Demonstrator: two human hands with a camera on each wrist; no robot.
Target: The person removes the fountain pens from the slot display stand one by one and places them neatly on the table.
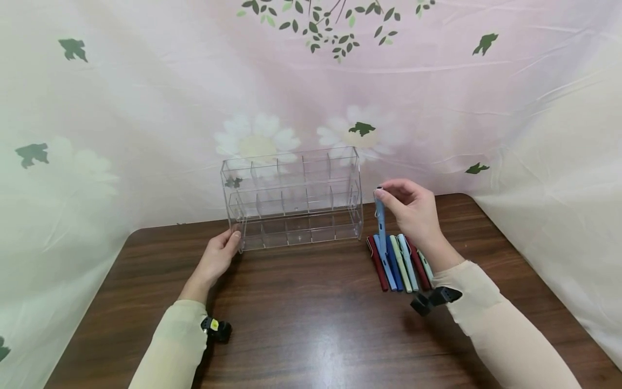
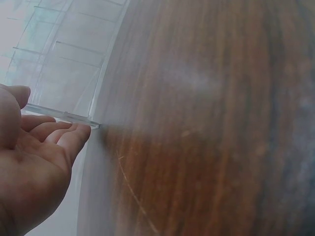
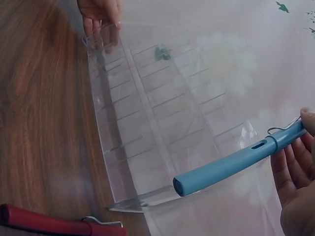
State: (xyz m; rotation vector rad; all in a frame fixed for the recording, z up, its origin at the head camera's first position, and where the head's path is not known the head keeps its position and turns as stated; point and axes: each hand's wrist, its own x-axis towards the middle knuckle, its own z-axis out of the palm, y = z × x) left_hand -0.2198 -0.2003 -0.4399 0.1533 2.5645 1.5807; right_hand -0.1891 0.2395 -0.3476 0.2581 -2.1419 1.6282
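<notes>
A clear acrylic organizer (image 1: 296, 213) with stepped rows of compartments stands at the back of the table. My left hand (image 1: 221, 256) holds its lower left corner, with the thumb at the front and the fingers along the side panel (image 2: 59, 115). To the right of the organizer, my right hand (image 1: 413, 208) pinches a blue pen (image 1: 380, 219) near its clip end. That pen (image 3: 226, 164) hangs nearly upright above a row of pens (image 1: 400, 265) in dark red, blue, pale green and light blue, lying side by side. My right wrist partly covers the rightmost ones.
All this is on a dark brown wooden table (image 1: 301, 313) with rounded back corners. A fabric backdrop (image 1: 170, 124) with flowers and leaves hangs right behind the organizer and along both sides. One dark red pen (image 3: 54, 225) lies near the organizer's right end.
</notes>
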